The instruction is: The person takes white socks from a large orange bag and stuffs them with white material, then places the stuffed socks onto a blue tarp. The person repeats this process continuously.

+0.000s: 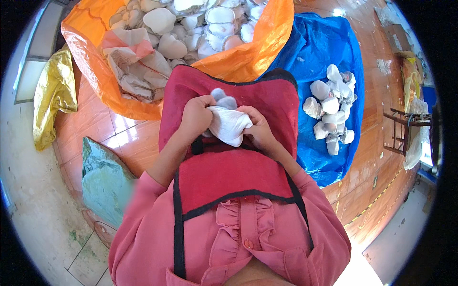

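Over my lap, a white cloth piece, rounded like a small pouch, is held between both hands. Soft grey fluffy material sticks up at its far edge. My left hand pinches the cloth's left side, its thumb and fingers near the grey part. On the opposite side, my right hand grips the cloth with bent fingers. Underneath lies my red apron with black edging. Whatever is inside the cloth is hidden.
Ahead is a large orange sack full of rounded white pieces. On the right, a blue sheet bears a heap of white bundles. A yellow sack and a green sack lie left; a wooden stool stands far right.
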A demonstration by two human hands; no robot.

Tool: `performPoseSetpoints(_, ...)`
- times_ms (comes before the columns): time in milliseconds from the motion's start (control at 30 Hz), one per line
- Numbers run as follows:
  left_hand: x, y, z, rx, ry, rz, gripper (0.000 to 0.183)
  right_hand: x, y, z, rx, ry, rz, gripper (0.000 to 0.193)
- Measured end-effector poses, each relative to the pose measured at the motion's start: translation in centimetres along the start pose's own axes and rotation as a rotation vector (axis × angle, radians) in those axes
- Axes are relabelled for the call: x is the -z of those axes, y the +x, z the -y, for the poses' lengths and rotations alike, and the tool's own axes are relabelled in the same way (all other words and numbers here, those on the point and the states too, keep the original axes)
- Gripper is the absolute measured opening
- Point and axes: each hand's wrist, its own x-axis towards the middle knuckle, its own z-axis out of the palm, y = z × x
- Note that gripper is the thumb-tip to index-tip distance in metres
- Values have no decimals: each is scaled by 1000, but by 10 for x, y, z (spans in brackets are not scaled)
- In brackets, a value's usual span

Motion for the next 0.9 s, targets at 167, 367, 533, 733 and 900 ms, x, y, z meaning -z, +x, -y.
performPoseSetpoints(167,10,4,20,154,-860,390,31,15,0,-5,82,323,50,55)
performPoseSetpoints(367,7,2,14,215,-1270,352,44,5,8,11,129,521,7,39)
performPoseSetpoints(533,0,0,-2,229,-1209,143,40,10,22,13,72,113,-286,48)
performPoseSetpoints(733,2,4,4,372,-832,70,41,20,20,75,293,-976,216,70)
performPoseSetpoints(900,6,5,-16,395,-793,223,30,16,27,69,157,-830,0,38)
